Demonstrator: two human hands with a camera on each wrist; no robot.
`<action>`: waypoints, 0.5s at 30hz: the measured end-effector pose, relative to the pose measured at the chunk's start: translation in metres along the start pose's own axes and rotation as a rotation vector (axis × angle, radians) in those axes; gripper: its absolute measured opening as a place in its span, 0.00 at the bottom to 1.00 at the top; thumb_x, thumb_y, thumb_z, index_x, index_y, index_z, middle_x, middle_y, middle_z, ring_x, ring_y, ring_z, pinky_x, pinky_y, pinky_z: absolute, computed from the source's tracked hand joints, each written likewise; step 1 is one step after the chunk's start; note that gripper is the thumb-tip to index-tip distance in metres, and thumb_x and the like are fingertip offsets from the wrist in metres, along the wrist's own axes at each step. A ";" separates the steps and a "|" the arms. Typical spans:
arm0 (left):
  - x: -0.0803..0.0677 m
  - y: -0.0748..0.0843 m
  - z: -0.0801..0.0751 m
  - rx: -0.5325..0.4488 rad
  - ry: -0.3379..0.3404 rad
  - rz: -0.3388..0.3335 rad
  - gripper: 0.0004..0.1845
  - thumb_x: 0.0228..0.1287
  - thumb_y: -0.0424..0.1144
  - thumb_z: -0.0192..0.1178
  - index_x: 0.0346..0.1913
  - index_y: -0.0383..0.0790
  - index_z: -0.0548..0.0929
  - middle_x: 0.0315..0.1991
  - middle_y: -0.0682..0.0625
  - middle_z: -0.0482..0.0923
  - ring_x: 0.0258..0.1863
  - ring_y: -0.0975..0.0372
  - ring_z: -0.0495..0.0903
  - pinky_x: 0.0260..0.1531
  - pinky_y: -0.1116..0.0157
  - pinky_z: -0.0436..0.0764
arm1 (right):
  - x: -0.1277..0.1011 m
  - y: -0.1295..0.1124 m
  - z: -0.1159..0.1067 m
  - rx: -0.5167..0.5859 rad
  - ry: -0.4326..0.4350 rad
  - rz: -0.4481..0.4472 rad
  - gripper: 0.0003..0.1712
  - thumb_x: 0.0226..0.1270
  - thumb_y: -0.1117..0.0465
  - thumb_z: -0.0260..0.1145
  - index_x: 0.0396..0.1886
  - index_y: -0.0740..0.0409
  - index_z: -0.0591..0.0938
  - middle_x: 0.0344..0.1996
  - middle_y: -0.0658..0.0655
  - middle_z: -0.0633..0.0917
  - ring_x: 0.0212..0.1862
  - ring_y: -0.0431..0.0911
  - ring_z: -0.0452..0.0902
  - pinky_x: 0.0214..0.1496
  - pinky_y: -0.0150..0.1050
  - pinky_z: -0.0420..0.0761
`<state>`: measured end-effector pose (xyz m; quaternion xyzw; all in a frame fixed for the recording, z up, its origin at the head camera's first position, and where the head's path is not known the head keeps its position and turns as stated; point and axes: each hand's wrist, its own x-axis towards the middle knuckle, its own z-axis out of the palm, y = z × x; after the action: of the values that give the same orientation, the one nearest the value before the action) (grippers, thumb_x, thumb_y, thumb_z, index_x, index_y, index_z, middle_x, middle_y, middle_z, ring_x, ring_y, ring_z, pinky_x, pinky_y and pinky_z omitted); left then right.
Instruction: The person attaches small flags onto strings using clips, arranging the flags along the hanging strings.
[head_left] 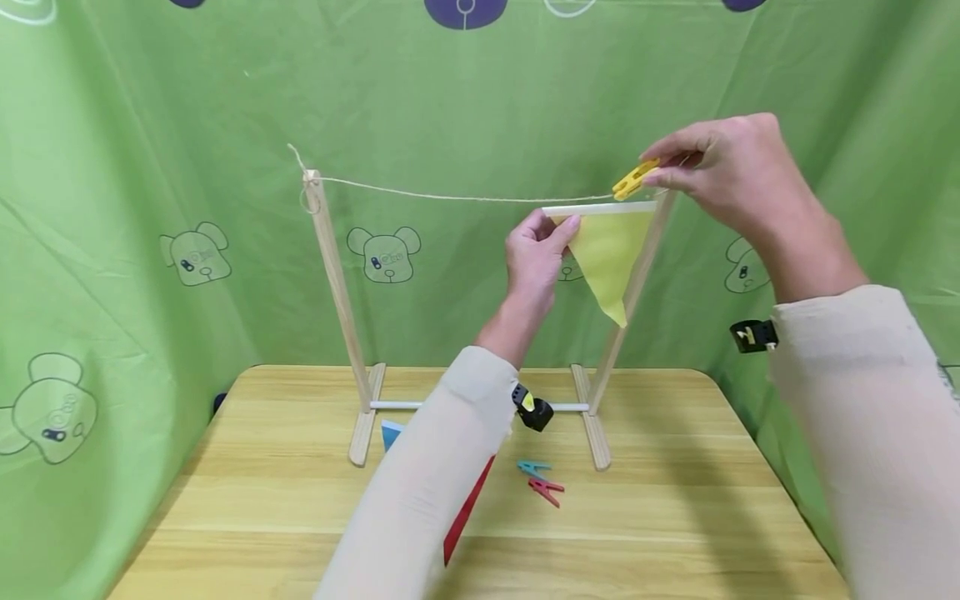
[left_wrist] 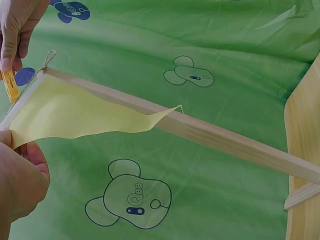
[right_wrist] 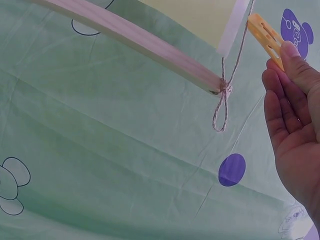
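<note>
A yellow triangular flag (head_left: 609, 250) hangs with its white top edge against the string (head_left: 450, 197) strung between two wooden posts. My left hand (head_left: 536, 250) pinches the flag's upper left corner and holds it up to the string. My right hand (head_left: 731, 171) pinches a yellow clothespin (head_left: 634, 179) just above the flag's top edge, near the right post (head_left: 633, 283). The left wrist view shows the flag (left_wrist: 75, 112) and the clothespin (left_wrist: 10, 85) at its far corner. In the right wrist view the clothespin (right_wrist: 265, 32) sits by the string's knot (right_wrist: 225, 90).
The wooden rack stands on a light wooden table (head_left: 675, 517). A teal clothespin (head_left: 532, 467) and a red clothespin (head_left: 546, 490) lie on the table near the rack's right foot. A blue flag (head_left: 390, 433) and a red flag (head_left: 465, 517) lie partly hidden under my left forearm. Green cloth surrounds the table.
</note>
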<state>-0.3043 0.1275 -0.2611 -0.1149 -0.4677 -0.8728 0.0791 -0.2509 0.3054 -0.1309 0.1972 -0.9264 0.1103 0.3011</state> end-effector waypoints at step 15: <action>-0.001 0.002 0.011 0.008 0.030 0.025 0.11 0.63 0.25 0.69 0.47 0.28 0.86 0.28 0.54 0.79 0.27 0.68 0.77 0.28 0.75 0.81 | 0.002 0.000 -0.003 -0.018 -0.046 0.004 0.14 0.66 0.61 0.75 0.49 0.60 0.90 0.44 0.64 0.91 0.31 0.10 0.65 0.34 0.09 0.68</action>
<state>-0.3019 0.1352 -0.2537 -0.1071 -0.4683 -0.8716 0.0975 -0.2511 0.3060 -0.1270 0.1951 -0.9344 0.0981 0.2814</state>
